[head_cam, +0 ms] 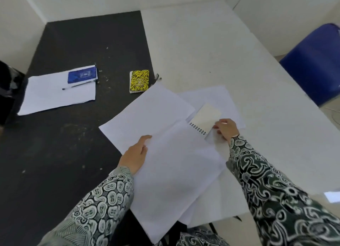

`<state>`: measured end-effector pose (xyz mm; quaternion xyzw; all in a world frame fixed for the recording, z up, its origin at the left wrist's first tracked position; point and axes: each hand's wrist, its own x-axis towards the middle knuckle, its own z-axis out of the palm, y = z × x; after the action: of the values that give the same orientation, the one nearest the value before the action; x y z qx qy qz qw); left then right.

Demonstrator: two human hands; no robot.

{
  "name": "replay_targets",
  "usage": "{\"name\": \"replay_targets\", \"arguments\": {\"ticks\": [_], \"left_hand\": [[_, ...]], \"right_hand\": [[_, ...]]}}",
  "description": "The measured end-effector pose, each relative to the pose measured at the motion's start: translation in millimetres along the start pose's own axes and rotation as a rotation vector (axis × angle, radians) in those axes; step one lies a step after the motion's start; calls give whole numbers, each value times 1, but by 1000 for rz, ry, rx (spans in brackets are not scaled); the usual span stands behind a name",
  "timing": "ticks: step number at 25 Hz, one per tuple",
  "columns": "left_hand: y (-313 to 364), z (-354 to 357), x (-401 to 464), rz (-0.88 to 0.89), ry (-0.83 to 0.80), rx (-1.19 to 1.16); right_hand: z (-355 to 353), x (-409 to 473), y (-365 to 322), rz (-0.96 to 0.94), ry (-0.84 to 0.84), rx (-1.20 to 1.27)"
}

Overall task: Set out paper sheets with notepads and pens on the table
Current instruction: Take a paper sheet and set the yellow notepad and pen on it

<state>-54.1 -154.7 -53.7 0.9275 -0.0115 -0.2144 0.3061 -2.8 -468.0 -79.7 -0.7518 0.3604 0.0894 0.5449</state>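
Observation:
My left hand grips the left edge of a stack of white paper sheets, thumb on top, held above the table's near edge. My right hand pinches the corner of a white spiral notepad, which lies on another white sheet on the white table half. On the black half, far left, a sheet carries a blue notepad and a black pen. A yellow-and-black notepad lies alone near the seam of the two halves.
The table has a black left half and a white right half, set in a corner of white walls. A blue chair stands at the right. A dark object sits at the far left edge.

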Motion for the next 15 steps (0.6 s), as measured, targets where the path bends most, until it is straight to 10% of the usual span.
{"name": "replay_targets", "arguments": {"ticks": [15], "left_hand": [[-12,22,-14,-81,26,-68]], "right_hand": [[35,-21,-25,158,-42,190]]}}
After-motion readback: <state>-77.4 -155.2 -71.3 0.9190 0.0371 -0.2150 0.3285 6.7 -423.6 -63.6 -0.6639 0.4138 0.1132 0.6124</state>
